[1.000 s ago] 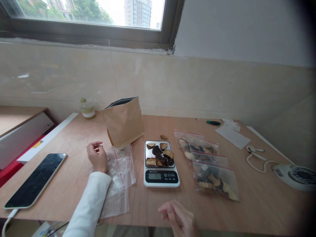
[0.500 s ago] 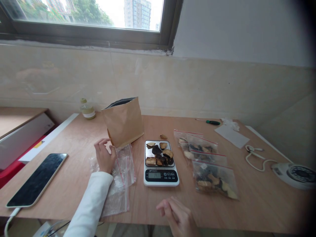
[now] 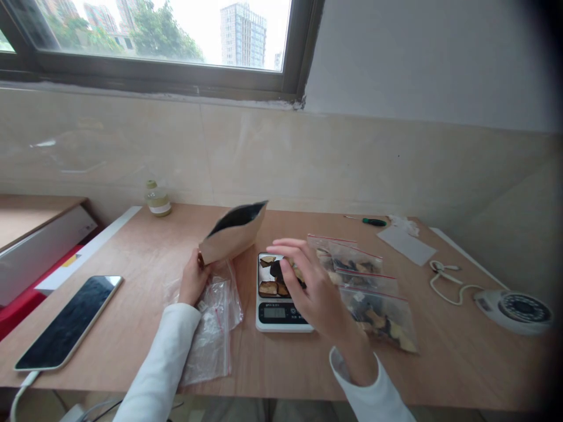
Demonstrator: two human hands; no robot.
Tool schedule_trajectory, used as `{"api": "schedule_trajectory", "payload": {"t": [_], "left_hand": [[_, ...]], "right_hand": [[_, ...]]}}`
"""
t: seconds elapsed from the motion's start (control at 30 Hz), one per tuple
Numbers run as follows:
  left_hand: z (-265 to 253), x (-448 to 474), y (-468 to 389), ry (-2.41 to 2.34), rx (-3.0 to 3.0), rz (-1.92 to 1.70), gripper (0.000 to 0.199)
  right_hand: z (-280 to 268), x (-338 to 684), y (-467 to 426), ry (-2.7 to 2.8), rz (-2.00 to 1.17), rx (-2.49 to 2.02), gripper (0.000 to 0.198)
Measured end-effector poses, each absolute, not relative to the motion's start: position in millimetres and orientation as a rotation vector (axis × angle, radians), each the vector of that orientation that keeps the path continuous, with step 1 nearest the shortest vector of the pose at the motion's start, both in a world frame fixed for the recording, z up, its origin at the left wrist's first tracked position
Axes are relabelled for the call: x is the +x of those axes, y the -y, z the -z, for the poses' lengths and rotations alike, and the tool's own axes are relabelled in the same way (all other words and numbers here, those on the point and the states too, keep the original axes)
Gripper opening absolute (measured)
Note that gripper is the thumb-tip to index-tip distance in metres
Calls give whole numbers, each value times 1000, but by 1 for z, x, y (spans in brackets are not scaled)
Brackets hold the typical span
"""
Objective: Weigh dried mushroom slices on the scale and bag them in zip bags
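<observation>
My left hand (image 3: 194, 278) is closed on the near left side of a brown kraft paper bag (image 3: 233, 240), whose dark-lined mouth tips toward me. My right hand (image 3: 308, 281) hovers over a small digital kitchen scale (image 3: 260, 322), fingers apart and holding nothing. On the scale's metal plate lie dried, dark-edged slices (image 3: 268, 288), perhaps mushroom; my right hand hides some of them and part of the buttons. Clear zip bags (image 3: 211, 346), flat, lie under and beside my left wrist. Several filled zip bags (image 3: 382, 316) with similar slices overlap right of the scale.
A phone (image 3: 70, 322) on a charging cable lies at the left. Behind stand a small bottle (image 3: 158, 199) and, farther right, a green-handled screwdriver (image 3: 373, 222) near white paper (image 3: 407, 245). A white corded device (image 3: 514, 310) rests at the right edge.
My left hand has taken hold of the paper bag, which now leans toward me and slightly right. My right hand has risen from the table's front edge to above the scale and opened.
</observation>
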State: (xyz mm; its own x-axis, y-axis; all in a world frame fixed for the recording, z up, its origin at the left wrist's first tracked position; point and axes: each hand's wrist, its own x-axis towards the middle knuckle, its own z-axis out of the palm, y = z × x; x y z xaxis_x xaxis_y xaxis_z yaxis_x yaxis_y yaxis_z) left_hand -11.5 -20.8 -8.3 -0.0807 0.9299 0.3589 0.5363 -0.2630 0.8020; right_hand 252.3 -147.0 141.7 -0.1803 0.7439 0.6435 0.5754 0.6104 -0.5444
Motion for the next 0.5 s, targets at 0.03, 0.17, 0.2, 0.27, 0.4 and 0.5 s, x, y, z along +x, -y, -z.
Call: {"api": "schedule_trajectory", "payload": {"t": [0.03,0.17,0.2,0.27,0.4,0.5], "left_hand": [[7,-11,23,-1557,1792,-1305,31],[3,-7,29,-1462,1817,-1353,23],[3,-6,29,-1453,1816,-1362,23],[3,-6,29,-1447,1807,-1371,21],[2,-6,30,-1448,1804,-1371,21],[-2,-7,31,-1423,1839,-1342,23]], "right_hand": [[-147,250,137,1912,-185,-1034,30],[-149,238,108,2178,-112,-960,29],[-147,236,105,2225,-93,-957,28],[-143,234,104,2229,-10,-986,24],[-136,233,110,2105,196,-1063,18],[-135,233,110,2267,180,-1006,25]]}}
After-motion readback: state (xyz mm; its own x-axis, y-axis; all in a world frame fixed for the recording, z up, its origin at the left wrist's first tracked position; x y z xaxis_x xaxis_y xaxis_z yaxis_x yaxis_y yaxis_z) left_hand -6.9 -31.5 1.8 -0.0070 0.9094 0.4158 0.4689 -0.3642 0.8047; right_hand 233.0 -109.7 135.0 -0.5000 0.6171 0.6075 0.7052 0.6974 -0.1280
